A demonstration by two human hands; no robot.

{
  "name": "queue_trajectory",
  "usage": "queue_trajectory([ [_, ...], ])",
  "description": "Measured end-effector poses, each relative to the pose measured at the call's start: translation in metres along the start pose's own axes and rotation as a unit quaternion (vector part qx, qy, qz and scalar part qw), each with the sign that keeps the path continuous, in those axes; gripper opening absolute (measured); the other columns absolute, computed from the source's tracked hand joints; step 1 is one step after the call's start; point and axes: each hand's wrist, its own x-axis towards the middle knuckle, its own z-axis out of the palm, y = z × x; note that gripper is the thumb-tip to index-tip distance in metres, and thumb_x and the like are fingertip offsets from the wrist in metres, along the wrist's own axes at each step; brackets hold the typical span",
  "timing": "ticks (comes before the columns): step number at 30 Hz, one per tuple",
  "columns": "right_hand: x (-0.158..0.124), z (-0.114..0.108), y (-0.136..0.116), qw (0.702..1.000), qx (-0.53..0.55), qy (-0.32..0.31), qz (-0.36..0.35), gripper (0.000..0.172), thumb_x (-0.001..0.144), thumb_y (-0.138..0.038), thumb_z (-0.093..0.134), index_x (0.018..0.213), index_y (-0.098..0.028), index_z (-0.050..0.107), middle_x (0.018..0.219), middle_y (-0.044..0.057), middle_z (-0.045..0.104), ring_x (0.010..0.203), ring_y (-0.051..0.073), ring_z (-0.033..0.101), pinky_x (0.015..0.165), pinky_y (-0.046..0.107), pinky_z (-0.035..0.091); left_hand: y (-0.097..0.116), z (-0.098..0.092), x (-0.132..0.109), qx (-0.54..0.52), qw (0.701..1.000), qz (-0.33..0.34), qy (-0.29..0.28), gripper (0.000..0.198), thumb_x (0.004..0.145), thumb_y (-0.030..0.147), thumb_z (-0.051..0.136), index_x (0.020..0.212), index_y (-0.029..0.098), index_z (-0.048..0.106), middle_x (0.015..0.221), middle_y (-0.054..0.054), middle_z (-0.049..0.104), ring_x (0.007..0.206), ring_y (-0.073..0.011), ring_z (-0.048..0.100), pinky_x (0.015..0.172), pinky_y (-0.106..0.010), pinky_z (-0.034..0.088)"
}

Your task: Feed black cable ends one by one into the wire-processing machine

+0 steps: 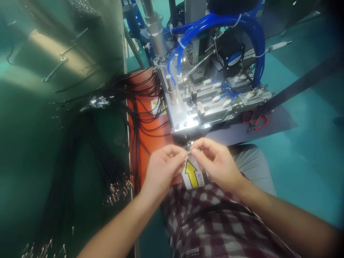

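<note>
My left hand (162,166) is closed, thumb and forefinger pinched together just in front of the metal machine (183,118). Facing it, my right hand (216,157) pinches in the same way, its fingertips almost meeting the left ones. A tiny shiny piece shows between the two sets of fingertips, too small to name. Right below the fingers is a white label with a yellow arrow (191,173). Black cables (137,123) run over the orange plate (143,143) to the machine's left side, beside my left hand.
On the green table at left lie bundles of black cable, with bare copper ends (118,190) and a cluster of shiny metal terminals (99,102). Blue air hoses (215,21) arch over the machine. Red-handled pliers (254,123) lie at its right. A grey stool seat (255,166) stands nearby.
</note>
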Motion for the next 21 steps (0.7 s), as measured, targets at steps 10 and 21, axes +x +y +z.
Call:
queue_trajectory([
  [10,0.009,-0.008,-0.015,0.996,-0.051,-0.077,0.008,0.011,0.085,-0.022,0.056,0.075,-0.017,0.059,0.074,0.001,0.061,0.069,0.015,0.056,0.062,0.027,0.044,0.000,0.000,-0.004,0.056,0.998,-0.002,-0.012,0.026,0.075,0.038,0.072,0.070,0.016,0.059,0.043,0.011,0.033,0.038,-0.0023,0.026,0.036,-0.012,0.032],
  [21,0.004,-0.013,-0.018,0.994,0.051,-0.030,0.091,0.011,0.083,-0.026,0.064,0.082,-0.015,0.066,0.056,-0.006,0.052,0.044,0.007,0.042,0.041,0.019,0.035,-0.001,0.000,-0.002,0.030,0.999,-0.001,0.013,0.022,0.075,0.035,0.072,0.069,0.016,0.061,0.044,0.010,0.035,0.038,-0.0017,0.024,0.036,-0.011,0.034],
])
